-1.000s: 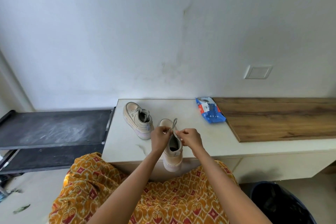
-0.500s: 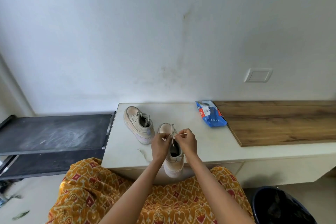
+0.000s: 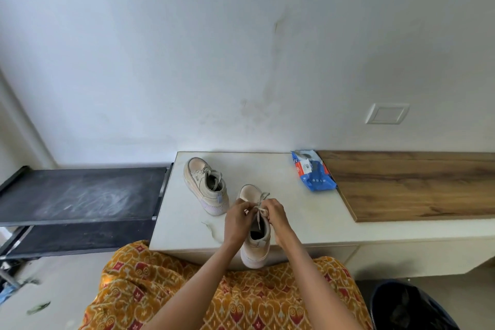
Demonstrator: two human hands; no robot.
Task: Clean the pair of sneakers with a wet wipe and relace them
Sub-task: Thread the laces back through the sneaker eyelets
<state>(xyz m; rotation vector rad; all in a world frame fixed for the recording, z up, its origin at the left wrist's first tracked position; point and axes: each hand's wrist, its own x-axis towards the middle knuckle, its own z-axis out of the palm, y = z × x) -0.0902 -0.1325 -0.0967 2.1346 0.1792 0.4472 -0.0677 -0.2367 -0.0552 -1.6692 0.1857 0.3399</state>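
Sneakers sit on the white bench (image 3: 187,222), 2 of them, both pale beige. From the head view, the near sneaker (image 3: 254,246) stands at the front edge of the bench, its heel sticking out a little over the edge. Its lace (image 3: 261,206) is pulled up above the opening. The left hand (image 3: 237,220) pinches the lace on one side, and the right hand (image 3: 276,213) pinches it on the other side, so each grip is closed tight on the lace. The other sneaker (image 3: 206,185) stands just behind and to the left, not touching the hands. A blue wipe pack (image 3: 313,174) lies near the back of the bench, beside a brown wooden board (image 3: 415,185). A dark bin (image 3: 407,308) stands on the floor at the right.
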